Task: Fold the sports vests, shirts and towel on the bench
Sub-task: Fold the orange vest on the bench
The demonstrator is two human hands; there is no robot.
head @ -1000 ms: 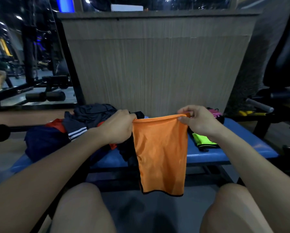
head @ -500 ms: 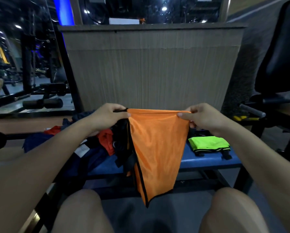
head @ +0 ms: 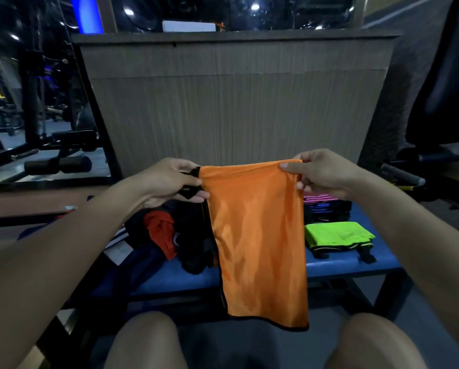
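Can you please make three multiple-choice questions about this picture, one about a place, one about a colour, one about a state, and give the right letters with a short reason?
1. Where does the folded green vest lie?
A. on the blue bench, to the right of the orange vest
B. on the floor
C. on the person's knee

2. What colour is the trim on the orange vest?
A. white
B. black
C. red

3. How is the orange vest held?
A. spread flat on the bench
B. hanging from both hands by its top edge
C. dangling from one hand

Answers: 1 A, it rests on the blue bench pad beside the orange cloth. 2 B, a black band runs along its bottom hem and left side. 3 B, the left hand and right hand pinch the top corners and the cloth hangs down.
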